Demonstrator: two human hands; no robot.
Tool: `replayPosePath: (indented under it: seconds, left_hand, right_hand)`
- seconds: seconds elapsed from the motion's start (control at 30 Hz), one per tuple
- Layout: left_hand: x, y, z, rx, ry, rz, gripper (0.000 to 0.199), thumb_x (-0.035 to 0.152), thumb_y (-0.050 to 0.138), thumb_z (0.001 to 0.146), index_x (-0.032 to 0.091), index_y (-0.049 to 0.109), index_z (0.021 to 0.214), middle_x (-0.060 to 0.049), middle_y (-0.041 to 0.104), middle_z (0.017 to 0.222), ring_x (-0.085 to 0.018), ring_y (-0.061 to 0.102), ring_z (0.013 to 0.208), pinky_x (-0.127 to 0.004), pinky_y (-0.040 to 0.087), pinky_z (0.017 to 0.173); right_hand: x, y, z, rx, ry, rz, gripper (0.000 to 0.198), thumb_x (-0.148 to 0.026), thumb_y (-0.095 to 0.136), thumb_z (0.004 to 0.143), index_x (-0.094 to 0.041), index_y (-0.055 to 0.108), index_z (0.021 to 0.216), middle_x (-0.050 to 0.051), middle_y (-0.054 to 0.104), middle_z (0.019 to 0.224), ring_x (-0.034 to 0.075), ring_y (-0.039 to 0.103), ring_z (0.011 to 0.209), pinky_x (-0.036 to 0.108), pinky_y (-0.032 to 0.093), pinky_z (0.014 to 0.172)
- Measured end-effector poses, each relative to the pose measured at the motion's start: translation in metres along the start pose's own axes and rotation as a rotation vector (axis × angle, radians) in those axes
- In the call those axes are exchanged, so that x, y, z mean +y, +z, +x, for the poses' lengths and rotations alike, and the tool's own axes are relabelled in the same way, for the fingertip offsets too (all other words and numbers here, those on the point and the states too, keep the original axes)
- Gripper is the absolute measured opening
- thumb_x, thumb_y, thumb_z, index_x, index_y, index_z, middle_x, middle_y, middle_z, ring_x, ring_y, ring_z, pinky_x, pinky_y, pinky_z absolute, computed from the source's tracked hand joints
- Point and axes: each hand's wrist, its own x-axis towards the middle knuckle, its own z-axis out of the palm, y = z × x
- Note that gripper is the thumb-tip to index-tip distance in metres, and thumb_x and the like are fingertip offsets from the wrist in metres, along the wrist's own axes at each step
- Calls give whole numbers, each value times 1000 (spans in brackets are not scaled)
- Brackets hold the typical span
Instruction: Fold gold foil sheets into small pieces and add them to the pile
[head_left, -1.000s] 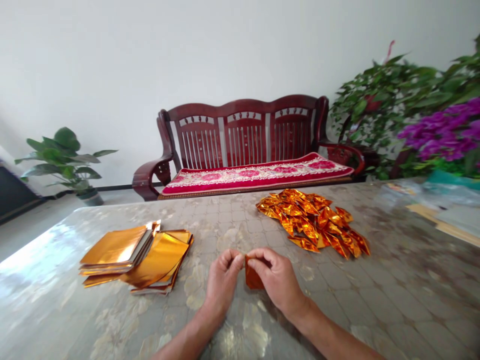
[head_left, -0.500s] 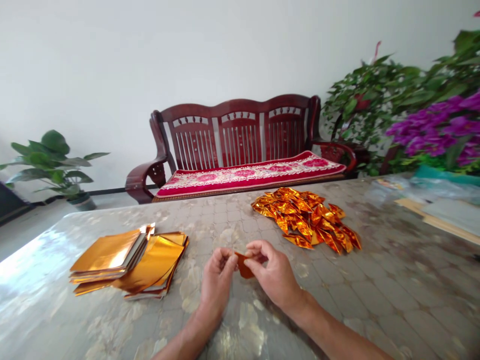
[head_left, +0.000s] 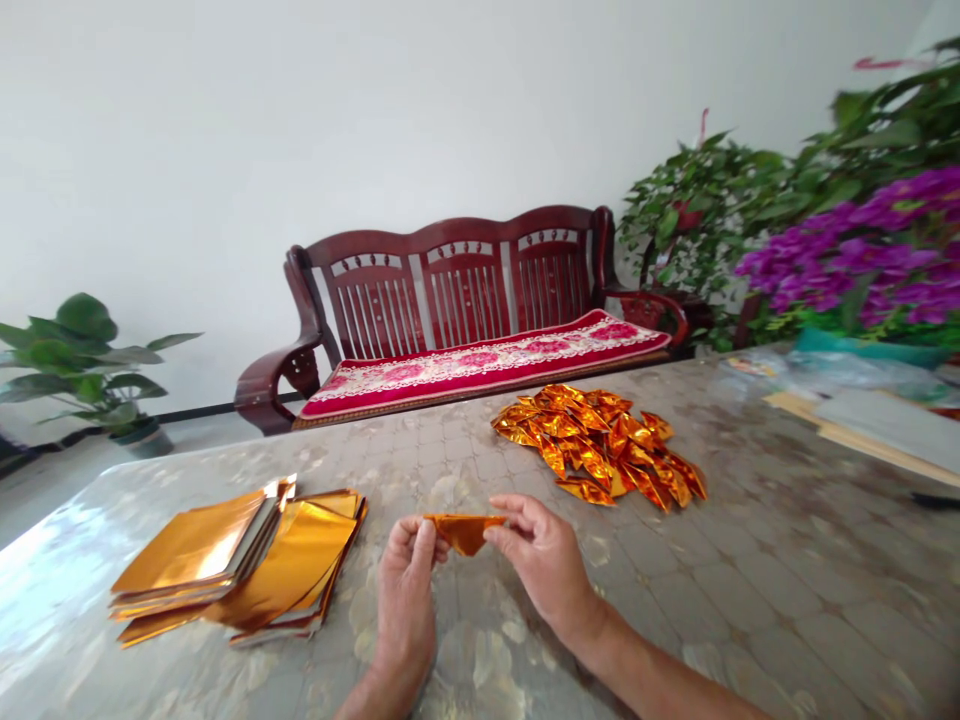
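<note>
A piece of folded gold foil paper (head_left: 466, 534) is stretched between my two hands above the table, its top edge nearly straight and its lower part narrowing to a point. My left hand (head_left: 409, 570) pinches its left end between thumb and curled fingers. At the right end, my right hand (head_left: 541, 552) grips the corner with thumb and fingertips. To the left lie stacks of flat gold foil sheets (head_left: 187, 545), some fanned out over others. Beyond my right hand is a heap of folded gold foil pieces (head_left: 592, 440), shiny and pointed at their ends.
The table (head_left: 720, 620) has a patterned, glossy cover. Clear plastic bags and flat boards (head_left: 885, 425) lie at its right side, near purple flowers (head_left: 862, 245). Behind the table stands a dark wooden bench (head_left: 457, 290) with a red cushion. A potted plant (head_left: 90, 370) stands at left.
My hands have moved apart, and the foil piece between them now shows as a wide, downward-pointing triangle. The whole view has shifted slightly.
</note>
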Motion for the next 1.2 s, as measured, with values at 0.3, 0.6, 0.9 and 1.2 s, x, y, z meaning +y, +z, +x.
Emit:
replayPosePath:
  seconds: [0.3, 0.6, 0.9, 1.2]
  left_hand:
    - [9, -4, 4, -60, 64, 92, 36, 50, 69, 80, 19, 65, 97, 3, 59, 68, -13, 54, 64, -22, 44, 62]
    - [14, 4, 3, -12, 76, 249, 33, 46, 71, 72, 18, 59, 60, 4, 54, 55, -12, 48, 54, -22, 38, 55]
    - [13, 11, -8, -147, 40, 208, 23, 36, 67, 77, 17, 63, 66, 3, 57, 56, -12, 51, 55, -22, 41, 55]
    - [17, 11, -7, -175, 81, 215, 26, 40, 60, 85, 17, 67, 76, -1, 65, 65, -14, 59, 62, -23, 47, 60]
  right_hand:
    - [0, -3, 0, -16, -9, -3, 27, -26, 70, 75, -19, 75, 100, 3, 77, 80, 19, 71, 70, 27, 56, 64]
    - [-3, -17, 5, -101, -319, -532, 16, -21, 63, 86, -25, 73, 97, 4, 75, 100, 25, 65, 98, 39, 50, 89]
    - [-12, 0, -6, -171, -397, -516, 18, -23, 45, 99, -23, 63, 102, 4, 69, 93, 20, 64, 89, 33, 49, 79]
    - [-8, -5, -8, -235, -296, -341, 17, -25, 42, 100, -22, 59, 97, 1, 66, 78, 17, 64, 76, 27, 48, 69]
